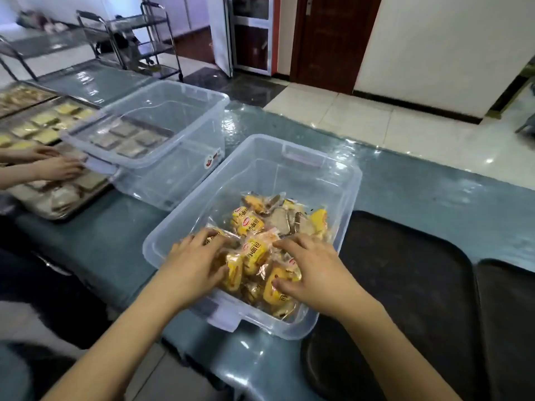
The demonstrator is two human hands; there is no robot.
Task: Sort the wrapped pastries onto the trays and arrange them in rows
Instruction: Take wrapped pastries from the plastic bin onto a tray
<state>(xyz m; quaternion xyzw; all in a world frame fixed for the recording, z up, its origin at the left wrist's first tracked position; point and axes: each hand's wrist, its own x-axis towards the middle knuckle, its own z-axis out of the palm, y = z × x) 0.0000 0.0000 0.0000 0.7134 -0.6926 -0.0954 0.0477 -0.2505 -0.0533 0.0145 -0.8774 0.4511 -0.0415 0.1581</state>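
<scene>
A clear plastic bin [344,180] in front of me holds a heap of wrapped pastries [254,227], most in yellow packets, a few brownish. Both my hands are inside the bin. My left hand [194,261] lies on the left side of the heap, fingers curled around yellow packets. My right hand [312,267] covers the right side, with its fingers spread over the packets and its thumb against one. Two dark empty trays [405,285] [509,314] lie to the right of the bin.
A second clear bin [185,117] stands to the far left, empty. Beyond it lie metal trays [58,209] of wrapped pastries in rows, where another person's hands [55,166] work. The blue-green counter [419,183] runs diagonally; a trolley stands behind.
</scene>
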